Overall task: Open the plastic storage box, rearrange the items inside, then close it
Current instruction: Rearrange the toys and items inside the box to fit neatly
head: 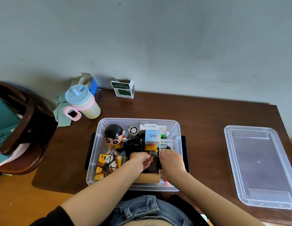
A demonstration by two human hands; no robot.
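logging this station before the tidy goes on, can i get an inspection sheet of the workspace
surface: dark wood table, bare patches between things
job's things: clear box open at table centre, packed; lid flat on the table to its right, apart from it
in box: figurine, Q88 carton, panda block, small fan
clutter: cup, green carton, blue carton, cloth
grips: left hand and right hand both in the box on a dark item; hold unclear
cables: black tangle, may be cord
surroundings: grey wall, wooden chair at left
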